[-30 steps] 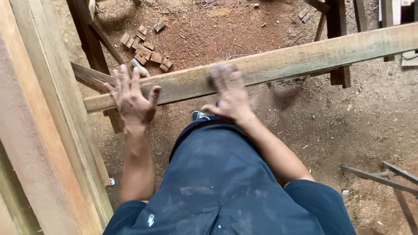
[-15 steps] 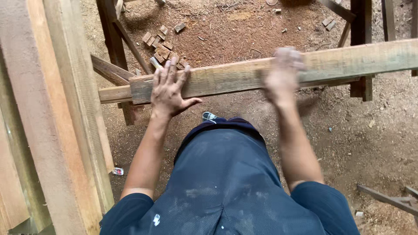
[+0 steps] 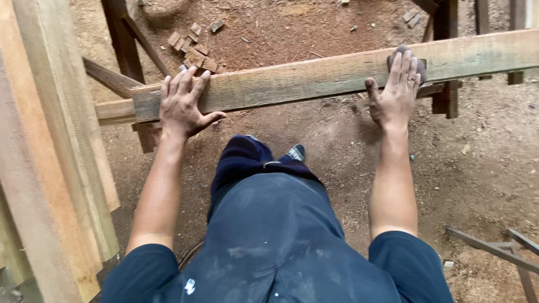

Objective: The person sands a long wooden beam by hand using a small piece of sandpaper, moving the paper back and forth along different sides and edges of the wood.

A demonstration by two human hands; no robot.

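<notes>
A long rough wooden plank (image 3: 314, 78) lies across in front of me at waist height. My left hand (image 3: 182, 104) rests flat on its left end, fingers spread on top and thumb against the near edge. My right hand (image 3: 396, 92) lies further right on the plank, with its fingers pressing a dark grey pad (image 3: 420, 66) against the wood. Only the pad's edges show past the fingertips. Below are my dark blue shirt and trousers, and one shoe (image 3: 296, 151) stands on the dirt.
Tall pale boards (image 3: 50, 157) stand close on my left. Dark wooden trestle legs (image 3: 126, 50) and a post (image 3: 446, 90) hold up the plank. Small wood offcuts (image 3: 193, 50) lie on the brown dirt beyond. Thin metal bars (image 3: 494, 247) lie at lower right.
My right hand has slid to the right along the plank and is no longer blurred. My left hand has stayed on the plank's left end.
</notes>
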